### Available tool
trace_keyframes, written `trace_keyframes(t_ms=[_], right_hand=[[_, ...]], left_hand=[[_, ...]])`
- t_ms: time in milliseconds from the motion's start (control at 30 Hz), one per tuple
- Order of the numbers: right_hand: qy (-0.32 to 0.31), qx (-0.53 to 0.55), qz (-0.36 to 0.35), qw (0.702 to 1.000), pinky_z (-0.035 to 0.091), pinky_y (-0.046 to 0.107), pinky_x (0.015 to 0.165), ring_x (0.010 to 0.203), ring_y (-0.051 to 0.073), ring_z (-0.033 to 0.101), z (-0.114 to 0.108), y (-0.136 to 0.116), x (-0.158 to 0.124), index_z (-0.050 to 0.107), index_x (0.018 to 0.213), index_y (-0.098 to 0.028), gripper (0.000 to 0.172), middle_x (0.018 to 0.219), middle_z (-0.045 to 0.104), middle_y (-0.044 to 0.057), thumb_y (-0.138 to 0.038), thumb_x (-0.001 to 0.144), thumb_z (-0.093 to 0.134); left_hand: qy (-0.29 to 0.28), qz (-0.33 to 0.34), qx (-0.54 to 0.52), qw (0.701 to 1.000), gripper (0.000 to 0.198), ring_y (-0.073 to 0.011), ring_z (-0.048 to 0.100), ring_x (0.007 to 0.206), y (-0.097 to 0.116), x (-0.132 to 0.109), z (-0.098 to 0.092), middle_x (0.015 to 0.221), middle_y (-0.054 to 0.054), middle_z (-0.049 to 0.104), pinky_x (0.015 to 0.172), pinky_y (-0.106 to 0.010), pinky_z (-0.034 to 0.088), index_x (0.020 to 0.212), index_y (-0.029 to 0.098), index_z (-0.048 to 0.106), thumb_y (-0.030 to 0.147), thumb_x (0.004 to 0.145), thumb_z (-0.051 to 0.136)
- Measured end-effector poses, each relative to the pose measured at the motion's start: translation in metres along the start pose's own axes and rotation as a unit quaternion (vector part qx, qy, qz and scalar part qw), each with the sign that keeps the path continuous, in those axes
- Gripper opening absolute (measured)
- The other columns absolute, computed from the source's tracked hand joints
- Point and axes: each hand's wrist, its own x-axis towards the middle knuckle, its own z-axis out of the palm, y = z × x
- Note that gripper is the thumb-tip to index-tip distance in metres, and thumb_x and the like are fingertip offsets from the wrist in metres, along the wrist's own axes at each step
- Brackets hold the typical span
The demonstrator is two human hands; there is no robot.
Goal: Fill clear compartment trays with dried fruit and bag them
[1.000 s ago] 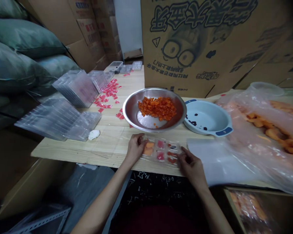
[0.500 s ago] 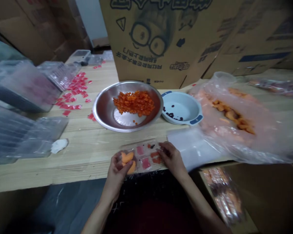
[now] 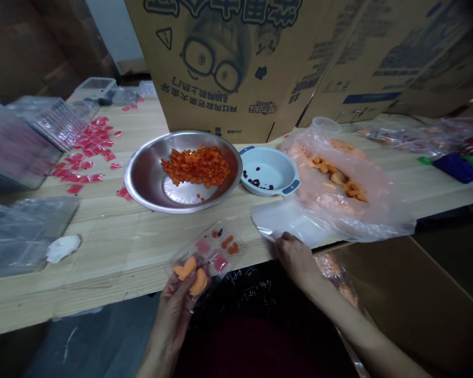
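Observation:
In my left hand (image 3: pixel 175 299) is a clear compartment tray (image 3: pixel 211 245), gripped by its near left end and tilted over the table's front edge. Orange, crescent-like pieces (image 3: pixel 197 281) fill its near compartment. Others hold pink-red squares (image 3: pixel 219 262), small orange pieces (image 3: pixel 230 244) and a few dark bits. My right hand (image 3: pixel 295 257) is apart from the tray, with its fingers closed at the left edge of a flat pile of clear plastic bags (image 3: pixel 276 218). The fingertips are partly hidden.
Behind the tray stand a steel bowl (image 3: pixel 173 205) of orange cubes and a pale blue bowl (image 3: pixel 278 163) with dark bits. Right of them lies a large plastic bag (image 3: pixel 362 210) of orange pieces. Red packets (image 3: pixel 90 147) and clear trays (image 3: pixel 47 121) lie left. An open carton (image 3: pixel 410 283) is below right.
My right hand has left the tray and moved right to the plastic bags. My left hand has drawn the tray left and nearer, turning it. The view has swung right.

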Motion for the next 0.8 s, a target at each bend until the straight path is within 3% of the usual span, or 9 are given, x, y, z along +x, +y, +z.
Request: trace_keyframes(t_ms=[100, 300, 433, 533, 667, 800], right_hand=[[-0.022, 0.032, -0.006, 0.999, 0.043, 0.031, 0.062, 0.066, 0.02, 0.063, -0.009, 0.009, 0.011, 0.065, 0.065, -0.02, 0.029, 0.082, 0.069, 0.012, 0.0, 0.086, 0.058], [-0.052, 0.147, 0.018, 0.988, 0.037, 0.029, 0.064, 0.066, 0.017, 0.055, -0.014, 0.033, 0.036, 0.061, 0.064, -0.019, 0.02, 0.07, 0.063, 0.005, -0.013, 0.08, 0.071], [-0.111, 0.288, 0.035, 0.951, 0.032, 0.026, 0.055, 0.056, 0.011, 0.041, -0.017, 0.05, 0.047, 0.053, 0.057, -0.02, 0.043, 0.056, 0.048, -0.003, -0.05, 0.073, 0.08], [-0.145, 0.377, 0.048, 0.913, 0.028, 0.025, 0.051, 0.053, 0.009, 0.034, -0.021, 0.06, 0.044, 0.055, 0.058, -0.019, 0.059, 0.054, 0.045, -0.004, -0.074, 0.068, 0.074], [-0.148, 0.442, 0.061, 0.883, 0.029, 0.025, 0.053, 0.055, 0.01, 0.037, -0.022, 0.066, 0.034, 0.066, 0.066, -0.016, 0.058, 0.058, 0.053, -0.002, -0.074, 0.071, 0.073], [-0.124, 0.468, 0.061, 0.873, 0.03, 0.025, 0.055, 0.055, 0.01, 0.04, -0.016, 0.065, 0.028, 0.068, 0.066, -0.015, 0.05, 0.058, 0.054, -0.002, -0.064, 0.068, 0.078]], left_hand=[[-0.005, -0.003, 0.005, 1.0, 0.046, -0.0234, 0.079, 0.102, -0.004, 0.0, 0.001, 0.116, -0.008, 0.081, 0.085, -0.029, 0.068, 0.115, 0.018, 0.077, 0.017, 0.072, 0.091], [-0.004, -0.006, -0.004, 1.0, 0.049, -0.0237, 0.08, 0.099, -0.008, 0.001, 0.008, 0.115, -0.009, 0.081, 0.083, -0.028, 0.068, 0.12, 0.016, 0.075, 0.016, 0.074, 0.091], [-0.003, -0.006, -0.017, 1.0, 0.049, -0.0233, 0.08, 0.096, -0.008, 0.002, 0.014, 0.114, -0.01, 0.081, 0.081, -0.028, 0.067, 0.12, 0.015, 0.074, 0.014, 0.074, 0.09], [0.001, -0.014, -0.03, 0.999, 0.047, -0.0231, 0.079, 0.101, -0.01, 0.001, 0.019, 0.116, -0.009, 0.081, 0.085, -0.029, 0.067, 0.12, 0.017, 0.074, 0.012, 0.075, 0.088], [-0.014, -0.015, -0.043, 0.999, 0.049, -0.0237, 0.076, 0.111, -0.012, -0.004, 0.033, 0.119, -0.008, 0.079, 0.093, -0.031, 0.064, 0.122, 0.019, 0.074, 0.013, 0.076, 0.088], [-0.035, -0.008, -0.048, 0.998, 0.048, -0.0218, 0.074, 0.114, -0.017, -0.011, 0.052, 0.125, -0.008, 0.078, 0.095, -0.029, 0.062, 0.123, 0.021, 0.073, 0.017, 0.078, 0.089]])
